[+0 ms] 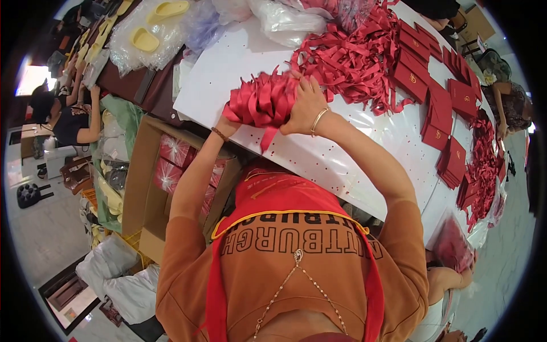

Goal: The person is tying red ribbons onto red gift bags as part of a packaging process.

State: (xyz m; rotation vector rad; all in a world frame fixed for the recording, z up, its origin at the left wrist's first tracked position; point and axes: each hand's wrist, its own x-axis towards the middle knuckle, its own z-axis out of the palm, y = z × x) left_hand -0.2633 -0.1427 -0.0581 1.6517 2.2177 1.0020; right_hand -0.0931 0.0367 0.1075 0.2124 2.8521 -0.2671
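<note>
A thick bundle of glossy red ribbon loops [259, 100] is held between my two hands above the near left part of the white table. My left hand [229, 124] is at the bundle's lower left end, its fingers mostly hidden under the ribbon. At the right end, my right hand [307, 105] curls its fingers and thumb around the ribbons. One loose tail hangs from the bundle toward the table edge. Just beyond my right hand spreads a large tangled heap of red ribbons [356, 65].
Stacks of red card-like packets [437, 117] lie along the table's right side, beside more ribbons [483, 154]. A cardboard box [139, 182] with wrapped red packs stands at left. Yellow slippers [145, 40] rest on plastic. Other people [62, 122] sit around.
</note>
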